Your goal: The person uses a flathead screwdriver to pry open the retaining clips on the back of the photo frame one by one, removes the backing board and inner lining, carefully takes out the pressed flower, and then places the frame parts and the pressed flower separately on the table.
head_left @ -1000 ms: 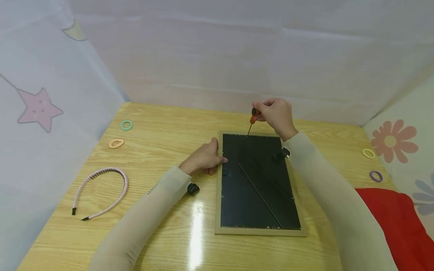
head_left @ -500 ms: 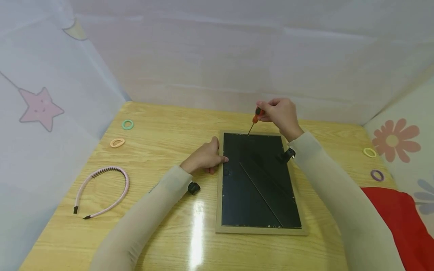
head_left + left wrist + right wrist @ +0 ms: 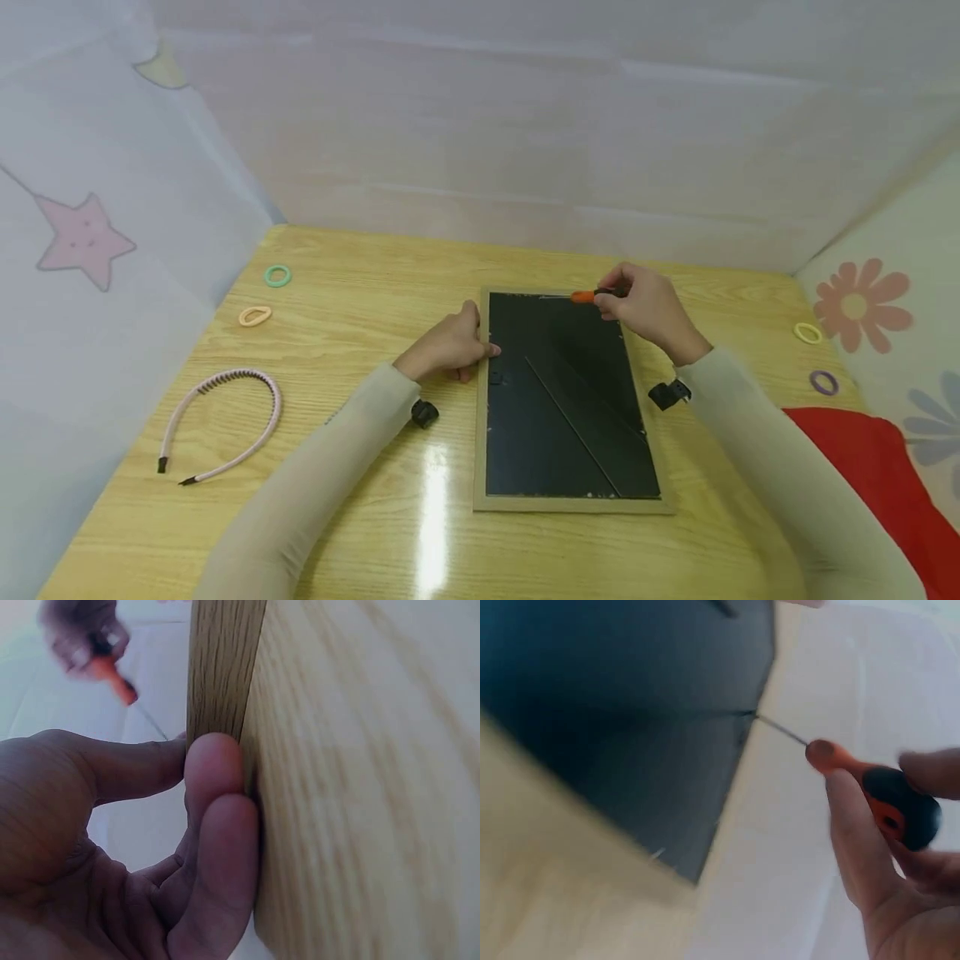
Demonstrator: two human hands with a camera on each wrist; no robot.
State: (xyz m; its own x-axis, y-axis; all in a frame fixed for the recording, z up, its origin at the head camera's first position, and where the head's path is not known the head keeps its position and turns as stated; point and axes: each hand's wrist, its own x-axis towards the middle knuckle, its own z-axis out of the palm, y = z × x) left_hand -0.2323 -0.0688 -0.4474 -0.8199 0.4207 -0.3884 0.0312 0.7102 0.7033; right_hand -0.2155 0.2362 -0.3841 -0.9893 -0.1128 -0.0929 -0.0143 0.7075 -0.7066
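Left grip (image 3: 450, 342): pinches the frame (image 3: 570, 504) by one edge, apparently to steady it.
Right grip (image 3: 648, 307): holds the screwdriver (image 3: 582, 297), tip leftward at the frame's far edge, presumably for leverage.
Frame: flat on the counter (image 3: 375, 292), right of the left grip.
Change: screwdriver nearly level, steep half a second ago; right grip lower; left grip unmoved.

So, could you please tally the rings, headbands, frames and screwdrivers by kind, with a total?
Screwdriver: 1
Frame: 1
Headband: 1
Rings: 4
Total: 7
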